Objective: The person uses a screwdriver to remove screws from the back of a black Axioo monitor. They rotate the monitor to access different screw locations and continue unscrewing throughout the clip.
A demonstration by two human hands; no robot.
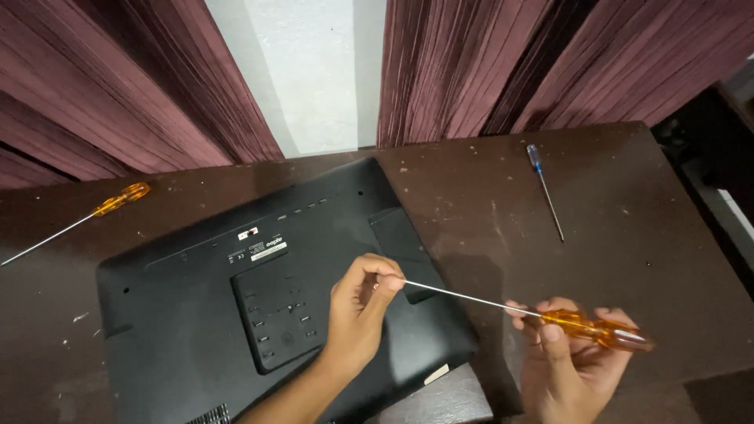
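Screwdriver [550, 318] with a clear orange handle and a long thin shaft is held low in the near right of the scene, above the dark wooden table [628, 235]; its handle is gripped by the right hand [569, 361], whose fingers are curled about it with the thumb laid along the top; the shaft is pointed left and slightly away, and its tip is pinched between the thumb and fingertips of the left hand [357, 310], the remaining fingers being folded in loosely. The left hand is seen over the back of a black monitor [196, 330], which is laid face down on the table and fills the near left; whether the hand is touching the panel cannot be told. A raised rectangular plate [279, 310] with small holes is set in the middle of the monitor's back, just left of the left hand; a white label [267, 250] is stuck beyond it. A second orange-handled screwdriver [86, 216] is laid at the far left, partly off the monitor's corner and well apart from both hands; a smaller screwdriver with a blue handle [544, 188] is laid on bare table at the far right, also well apart. Maroon curtains [510, 63] are hung behind the table, with a strip of pale wall [298, 71] shown between them.
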